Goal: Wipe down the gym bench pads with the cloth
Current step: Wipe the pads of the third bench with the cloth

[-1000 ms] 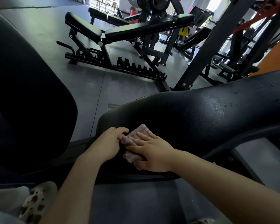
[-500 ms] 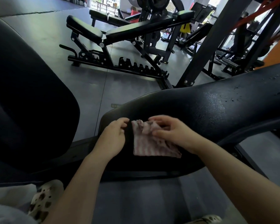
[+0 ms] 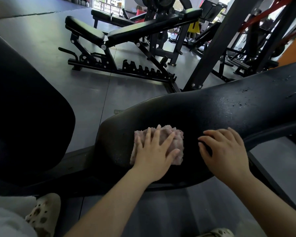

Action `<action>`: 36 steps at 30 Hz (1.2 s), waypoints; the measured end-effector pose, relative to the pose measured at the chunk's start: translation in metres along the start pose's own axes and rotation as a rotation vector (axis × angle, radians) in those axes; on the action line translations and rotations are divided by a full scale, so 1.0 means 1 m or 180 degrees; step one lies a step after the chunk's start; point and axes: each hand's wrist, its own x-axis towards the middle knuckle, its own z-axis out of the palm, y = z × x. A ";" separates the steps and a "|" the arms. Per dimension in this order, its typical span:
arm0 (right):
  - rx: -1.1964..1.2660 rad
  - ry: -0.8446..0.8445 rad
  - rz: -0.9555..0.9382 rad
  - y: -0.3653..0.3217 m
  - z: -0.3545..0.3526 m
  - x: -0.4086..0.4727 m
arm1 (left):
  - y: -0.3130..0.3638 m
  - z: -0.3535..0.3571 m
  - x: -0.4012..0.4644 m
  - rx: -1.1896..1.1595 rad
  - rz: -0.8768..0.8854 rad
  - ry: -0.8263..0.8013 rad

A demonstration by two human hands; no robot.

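One cloth [image 3: 161, 144], pinkish and folded to a rough square, is lying flat on the near, rounded end of the black bench pad [image 3: 229, 113], toward its left tip. Change since half a second ago: the cloth is passing from the right hand, which was pinching its top edge, to the left hand [image 3: 155, 151], which was resting empty on the pad's tip. The left hand is now pressing down on the cloth with straight, spread fingers, gripping nothing. The right hand [image 3: 225, 151] is resting on the bare pad just right of the cloth, fingers lightly bent, holding nothing. Judgement: the handover is setting up a fresh wiping stroke, led by the left hand.

Orientation: the cloth is showing no marked long axis; its edges are running roughly near-to-far. The pad's long axis is running from near left to far right, rising as it goes.

Surroundings: droplets are sitting on the pad's far right stretch, seemingly unwiped. A second adjustable bench [image 3: 126, 36] is standing well apart on the grey floor [image 3: 41, 40].
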 end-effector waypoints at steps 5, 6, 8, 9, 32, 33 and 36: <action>0.0404 0.0111 0.0171 0.001 0.013 -0.009 | -0.048 0.004 0.027 -0.0144 -0.0682 -0.0177; 0.0465 0.0159 0.0196 0.002 0.015 -0.010 | -0.067 0.003 0.030 -0.0225 -0.0960 -0.0190; 0.0506 0.0236 0.0228 0.001 0.019 -0.011 | -0.101 0.002 0.028 -0.0357 -0.1531 -0.0224; 0.0517 0.0261 0.0246 0.000 0.020 -0.011 | -0.113 0.002 0.027 -0.0401 -0.1760 -0.0249; 0.0550 0.0483 0.0344 -0.004 0.030 -0.015 | -0.043 0.014 -0.031 -0.0338 -0.2331 0.0166; 0.0557 0.0485 0.0346 -0.004 0.030 -0.015 | -0.028 0.016 -0.028 -0.0265 -0.2117 0.0209; 0.0569 0.0451 0.0293 -0.004 0.028 -0.014 | 0.021 0.019 -0.019 -0.0009 -0.1449 0.0293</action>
